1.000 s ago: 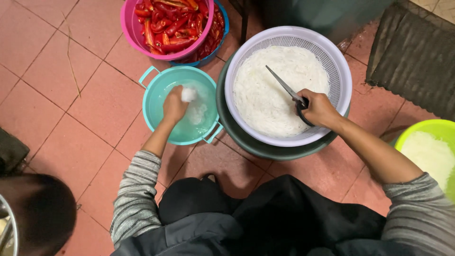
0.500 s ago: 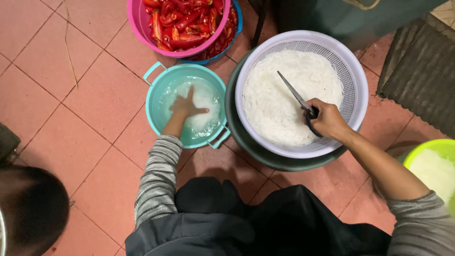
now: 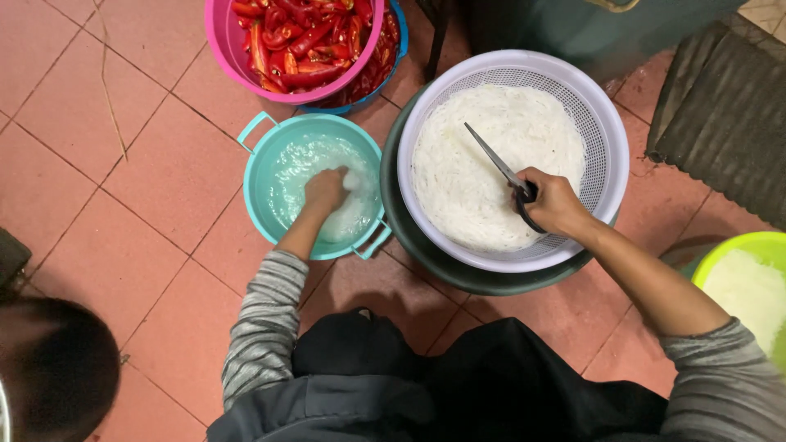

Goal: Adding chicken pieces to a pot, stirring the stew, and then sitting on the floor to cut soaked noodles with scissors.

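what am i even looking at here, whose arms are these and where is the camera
The camera sits on a person's head and looks straight down, so the two arms in grey sleeves are that person's own, with their dark-clothed lap at the bottom of the picture. There is no machine here, only bare hands.

The left hand dips into a teal plastic basin with handles that holds cloudy water, closed around a small white lump. The right hand grips dark-handled scissors, blades pointing over a white plastic colander full of thin white noodles. That colander rests in a dark green basin.

All of this stands on a reddish tiled floor. At the top is a pink plastic bowl of cut red chillies, and at the right edge a lime green bowl with more white strands.
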